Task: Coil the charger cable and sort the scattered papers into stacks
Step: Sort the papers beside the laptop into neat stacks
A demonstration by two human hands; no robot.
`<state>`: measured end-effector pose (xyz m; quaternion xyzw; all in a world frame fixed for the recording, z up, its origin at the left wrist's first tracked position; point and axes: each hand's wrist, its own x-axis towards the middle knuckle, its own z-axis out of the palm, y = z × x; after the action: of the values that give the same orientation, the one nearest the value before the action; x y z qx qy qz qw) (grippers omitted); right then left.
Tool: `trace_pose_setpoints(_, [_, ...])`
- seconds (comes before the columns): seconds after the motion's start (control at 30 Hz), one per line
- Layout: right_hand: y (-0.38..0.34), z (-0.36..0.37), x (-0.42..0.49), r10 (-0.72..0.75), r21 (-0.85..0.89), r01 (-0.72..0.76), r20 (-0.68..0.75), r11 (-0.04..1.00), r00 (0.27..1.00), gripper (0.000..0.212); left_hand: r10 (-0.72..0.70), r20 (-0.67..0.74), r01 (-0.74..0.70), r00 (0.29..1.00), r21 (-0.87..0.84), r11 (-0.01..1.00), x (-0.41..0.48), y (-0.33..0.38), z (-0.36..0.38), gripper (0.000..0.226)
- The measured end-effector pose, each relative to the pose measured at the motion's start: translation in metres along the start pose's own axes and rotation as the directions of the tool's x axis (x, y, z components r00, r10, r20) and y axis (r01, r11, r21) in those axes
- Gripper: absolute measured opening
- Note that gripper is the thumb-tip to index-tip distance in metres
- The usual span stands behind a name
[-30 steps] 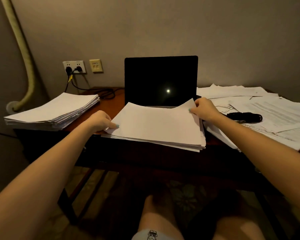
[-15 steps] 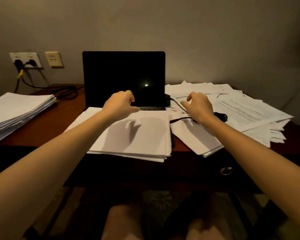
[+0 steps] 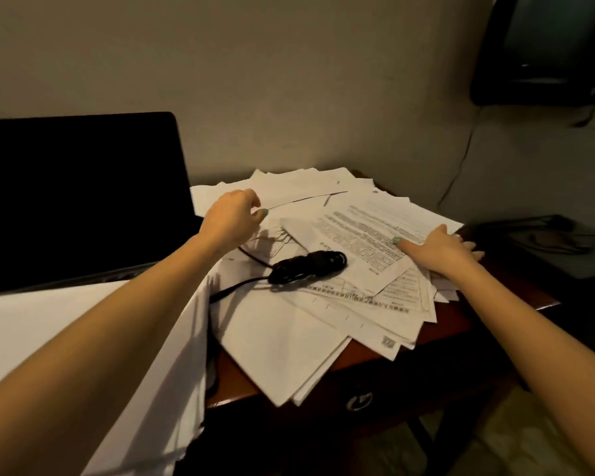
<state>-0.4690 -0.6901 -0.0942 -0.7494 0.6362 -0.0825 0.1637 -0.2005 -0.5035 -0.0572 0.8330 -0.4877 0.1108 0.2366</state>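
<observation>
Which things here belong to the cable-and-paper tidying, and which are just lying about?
Job: black bundled charger cable; scattered white printed papers; neat white paper stack; left hand, pinching a sheet's edge; right hand, flat on the papers.
Lying about: black open laptop; dark red wooden desk; dark screen, upper right.

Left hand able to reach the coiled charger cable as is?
Probably yes. The coiled cable lies uncovered on top of the scattered papers, just nearer than the left hand, with nothing between them.
</observation>
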Motion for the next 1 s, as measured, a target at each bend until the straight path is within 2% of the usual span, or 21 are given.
trace_pose_setpoints(0.13, [-0.009,0.009,0.022,-0.066,0.087,0.072,-0.072,0.994,0.995,0.087,-0.135,0.078,0.136,0.988,-0.005,0.991,0.038,-0.011,0.027,0.045])
trace_pose_setpoints(0.2, [-0.014,0.013,0.031,-0.076,0.191,0.103,-0.146,0.976,0.986,0.075,-0.195,0.149,0.198,0.969,-0.001,0.980,0.053,-0.019,0.038,0.055])
trace_pose_setpoints(0.27, [-0.017,0.016,0.036,-0.092,0.285,0.159,-0.236,0.945,0.968,0.068,-0.239,0.217,0.237,0.947,0.032,0.971,0.062,-0.026,0.048,0.055])
trace_pose_setpoints(0.33, [-0.019,0.016,0.039,-0.109,0.340,0.215,-0.307,0.916,0.946,0.064,-0.233,0.187,0.212,0.954,0.126,0.969,0.068,-0.029,0.055,0.043])
trace_pose_setpoints(0.4, [-0.018,0.016,0.043,-0.130,0.346,0.273,-0.383,0.898,0.915,0.058,-0.147,0.082,0.115,0.986,0.308,0.944,0.071,-0.027,0.060,0.034])
trace_pose_setpoints(0.47, [-0.017,0.017,0.049,-0.144,0.360,0.323,-0.443,0.875,0.885,0.055,-0.078,0.053,0.053,0.996,0.378,0.924,0.073,-0.026,0.062,0.037])
trace_pose_setpoints(0.57, [-0.018,0.018,0.052,-0.111,0.474,0.330,-0.432,0.816,0.895,0.051,-0.197,0.202,0.155,0.959,0.203,0.967,0.081,-0.038,0.066,0.065])
trace_pose_setpoints(0.63, [-0.020,0.016,0.053,-0.085,0.514,0.330,-0.442,0.792,0.893,0.040,-0.253,0.283,0.204,0.925,0.194,0.960,0.082,-0.044,0.066,0.075])
trace_pose_setpoints(0.83, [-0.024,0.011,0.053,-0.039,0.564,0.365,-0.506,0.741,0.861,0.014,-0.013,0.205,-0.017,0.979,0.145,0.989,0.071,-0.030,0.054,0.059])
trace_pose_setpoints(0.93, [-0.023,0.010,0.053,-0.003,0.579,0.360,-0.526,0.732,0.851,0.007,0.140,0.183,-0.173,0.973,0.179,0.968,0.064,-0.018,0.053,0.045])
trace_pose_setpoints(1.0, [-0.019,0.007,0.054,0.036,0.602,0.359,-0.543,0.713,0.839,0.004,0.253,0.112,-0.273,0.961,0.258,0.927,0.061,-0.006,0.056,0.036])
